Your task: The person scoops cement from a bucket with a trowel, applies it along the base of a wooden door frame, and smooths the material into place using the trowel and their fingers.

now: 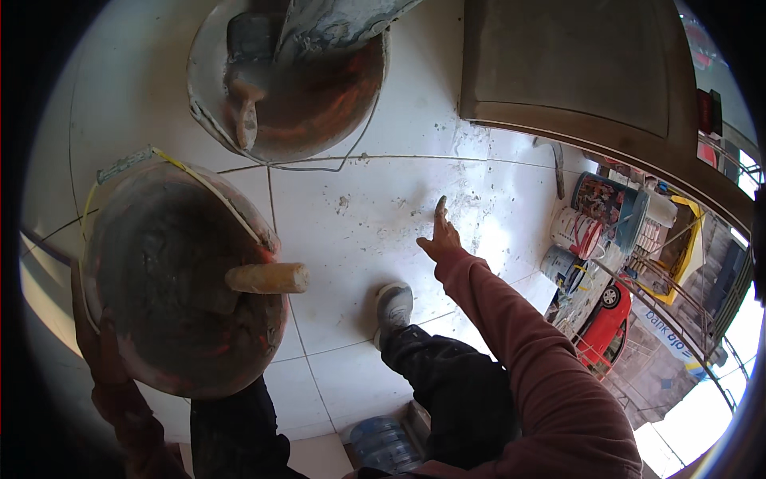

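Observation:
A bucket (275,327) of dark grey wet mortar is at the left, tipped toward me, with a wire handle and grip at its far rim. My left hand (97,347) holds its left side; the fingers are partly hidden in shadow. The thick wooden handle (267,279) of a tool sticks out over the right rim, its working end in the mortar. My right hand (444,236) is stretched forward over the floor, empty, with the index finger extended and the thumb apart.
A second bucket (363,120) beyond holds a wooden-handled brush (247,112) and a grey-smeared board (327,32). Mortar crumbs dot the white tiles (319,223). A brown panel (574,64) stands far right, near several paint pails (574,231) and a railing. A water bottle (383,443) lies near my feet.

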Demonstrator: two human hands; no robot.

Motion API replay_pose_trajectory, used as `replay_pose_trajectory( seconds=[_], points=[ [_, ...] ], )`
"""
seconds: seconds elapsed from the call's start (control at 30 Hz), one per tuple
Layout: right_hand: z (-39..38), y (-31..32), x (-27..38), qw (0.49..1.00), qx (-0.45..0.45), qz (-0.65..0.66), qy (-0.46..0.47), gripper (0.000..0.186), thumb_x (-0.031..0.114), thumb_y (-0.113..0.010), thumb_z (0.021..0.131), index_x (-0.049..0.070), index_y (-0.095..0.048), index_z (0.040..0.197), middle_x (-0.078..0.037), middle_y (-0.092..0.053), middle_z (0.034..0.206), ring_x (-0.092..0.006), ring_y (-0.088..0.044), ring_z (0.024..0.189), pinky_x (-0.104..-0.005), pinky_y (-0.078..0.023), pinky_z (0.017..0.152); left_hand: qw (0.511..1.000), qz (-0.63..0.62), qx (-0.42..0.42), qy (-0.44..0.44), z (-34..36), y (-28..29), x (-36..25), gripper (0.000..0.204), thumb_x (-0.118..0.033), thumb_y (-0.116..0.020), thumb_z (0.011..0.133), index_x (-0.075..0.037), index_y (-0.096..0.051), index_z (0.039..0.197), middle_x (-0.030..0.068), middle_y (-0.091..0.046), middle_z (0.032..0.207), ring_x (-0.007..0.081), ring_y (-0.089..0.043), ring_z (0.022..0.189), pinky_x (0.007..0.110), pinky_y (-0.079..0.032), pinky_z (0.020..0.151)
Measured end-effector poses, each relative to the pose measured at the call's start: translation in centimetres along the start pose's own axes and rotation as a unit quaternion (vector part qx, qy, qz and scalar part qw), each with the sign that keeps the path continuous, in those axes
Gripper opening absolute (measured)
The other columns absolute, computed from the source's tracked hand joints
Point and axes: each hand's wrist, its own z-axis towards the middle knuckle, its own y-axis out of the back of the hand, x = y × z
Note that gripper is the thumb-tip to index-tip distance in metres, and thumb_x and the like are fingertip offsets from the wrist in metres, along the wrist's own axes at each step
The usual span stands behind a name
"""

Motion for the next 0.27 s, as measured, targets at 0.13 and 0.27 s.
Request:
replay_pose_trajectory(
  seconds=[0.13,0.27],
  points=[
    [-4.0,-0.2,3.9,0.982,0.075,0.124,-0.121,0.098,0.015,-0.060,0.069,0.009,0.012,0.135,-0.030,-0.038,0.124,-0.0414,-0.047,0.105,-0.0390,-0.039,0.090,0.999,-0.028,0.007,-0.021,-1.3,1.5,-0.3,0.057,-0.013,-0.043,0.078,-0.001,-0.028,0.132,0.0169,-0.036,0.129,0.0284,-0.034,0.120,0.037,-0.025,0.100],
    [-12.8,1.3,9.3,0.965,0.105,0.192,-0.145,0.094,0.017,-0.060,0.070,0.010,0.006,0.137,-0.024,-0.032,0.131,-0.0376,-0.043,0.112,-0.0372,-0.035,0.095,0.970,0.239,-0.020,-0.043,-1.9,2.9,-2.7,0.063,-0.014,-0.049,0.075,-0.005,-0.027,0.133,0.0173,-0.034,0.132,0.0332,-0.030,0.124,0.039,-0.019,0.103]
  ],
)
